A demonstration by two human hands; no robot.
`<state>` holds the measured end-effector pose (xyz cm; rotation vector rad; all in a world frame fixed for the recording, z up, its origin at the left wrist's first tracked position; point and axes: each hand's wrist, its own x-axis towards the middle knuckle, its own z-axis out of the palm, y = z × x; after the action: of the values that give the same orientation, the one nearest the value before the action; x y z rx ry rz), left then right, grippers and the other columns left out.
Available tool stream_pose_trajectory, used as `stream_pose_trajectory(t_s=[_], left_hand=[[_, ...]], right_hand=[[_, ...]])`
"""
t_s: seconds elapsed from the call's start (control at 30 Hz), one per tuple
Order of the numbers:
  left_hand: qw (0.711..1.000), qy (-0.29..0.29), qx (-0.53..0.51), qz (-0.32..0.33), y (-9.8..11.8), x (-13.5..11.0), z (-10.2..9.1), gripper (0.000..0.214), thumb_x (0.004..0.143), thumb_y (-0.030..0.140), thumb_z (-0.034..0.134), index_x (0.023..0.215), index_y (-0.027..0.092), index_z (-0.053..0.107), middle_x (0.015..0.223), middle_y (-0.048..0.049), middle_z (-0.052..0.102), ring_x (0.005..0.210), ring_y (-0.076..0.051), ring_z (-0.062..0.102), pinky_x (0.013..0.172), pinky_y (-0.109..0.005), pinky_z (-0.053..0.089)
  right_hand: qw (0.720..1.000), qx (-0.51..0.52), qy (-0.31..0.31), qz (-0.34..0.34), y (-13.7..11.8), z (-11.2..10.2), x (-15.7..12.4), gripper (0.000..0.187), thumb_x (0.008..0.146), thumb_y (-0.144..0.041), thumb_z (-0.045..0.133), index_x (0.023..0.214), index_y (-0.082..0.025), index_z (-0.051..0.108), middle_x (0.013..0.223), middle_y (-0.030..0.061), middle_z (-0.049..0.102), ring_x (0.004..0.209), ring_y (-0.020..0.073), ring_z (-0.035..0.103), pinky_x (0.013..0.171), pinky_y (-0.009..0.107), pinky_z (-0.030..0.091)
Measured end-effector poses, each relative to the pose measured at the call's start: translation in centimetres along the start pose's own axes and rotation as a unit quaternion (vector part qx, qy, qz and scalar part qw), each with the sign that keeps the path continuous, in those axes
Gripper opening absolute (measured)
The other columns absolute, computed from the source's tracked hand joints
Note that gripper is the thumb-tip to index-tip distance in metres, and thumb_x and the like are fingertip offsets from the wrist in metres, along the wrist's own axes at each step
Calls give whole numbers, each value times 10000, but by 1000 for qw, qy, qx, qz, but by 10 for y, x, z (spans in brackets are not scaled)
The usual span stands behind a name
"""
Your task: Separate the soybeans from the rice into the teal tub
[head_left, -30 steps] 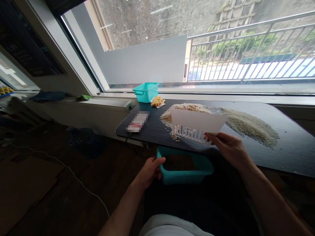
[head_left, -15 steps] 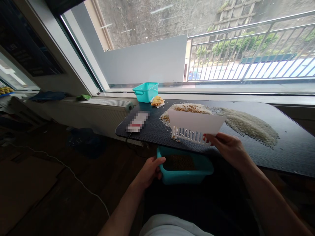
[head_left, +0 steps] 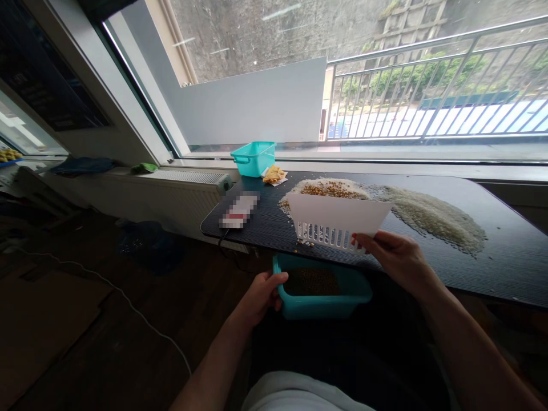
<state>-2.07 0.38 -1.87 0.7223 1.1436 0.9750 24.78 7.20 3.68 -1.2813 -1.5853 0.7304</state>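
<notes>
My right hand [head_left: 396,257] pinches the right end of a white slotted card [head_left: 340,212], a flat sheet with a row of narrow slots along its lower edge. The card stands on edge over the near side of a pile of yellow beans [head_left: 329,189] mixed with white rice grains; a few grains lie below its slots. Below the table edge, my left hand [head_left: 265,292] grips the left rim of a teal plastic bin [head_left: 317,306], thumb on top. Brown-yellow beans [head_left: 314,281] cover the bin's bottom.
A heap of rice [head_left: 436,220] spreads over the right of the dark table [head_left: 509,228]. A second teal bin [head_left: 256,160] stands at the back left, beside a folded yellow cloth [head_left: 274,175]. A blurred-out white device [head_left: 240,210] with a cord lies near the left edge.
The white card has shifted slightly left, its left end now further over the grains. My left hand and the bin it holds have stayed in place.
</notes>
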Motion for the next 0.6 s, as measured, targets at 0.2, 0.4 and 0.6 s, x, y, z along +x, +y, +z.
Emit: stream_pose_trajectory(t_s=[0.2,0.4,0.6], left_hand=[[1000,3,5,-3,0,-1,1,389,636,476,734,618,180,481,447,89,413,332,-58,414,338,-178,305],[1000,2,10,1,1,0,1,399,638,483,732,615,184,468,453,89,407,336,-59,419,336,-179,303],[1000,7,8,-4,1,0,1,408,613,487,743,621,182,472,438,98,394,330,-55,401,333,-173,304]], right_hand=[[1000,7,1,7,-12,-7,-8,362,684,-560,674,636,-203,712,627,19,669,595,159,583,586,289,492],[998,-18,49,31,-8,-22,-21,310,674,-538,685,647,-232,724,640,22,696,611,185,618,605,313,520],[999,-9,33,27,-14,-20,-25,351,653,-568,690,643,-220,726,650,24,707,630,194,642,619,310,537]])
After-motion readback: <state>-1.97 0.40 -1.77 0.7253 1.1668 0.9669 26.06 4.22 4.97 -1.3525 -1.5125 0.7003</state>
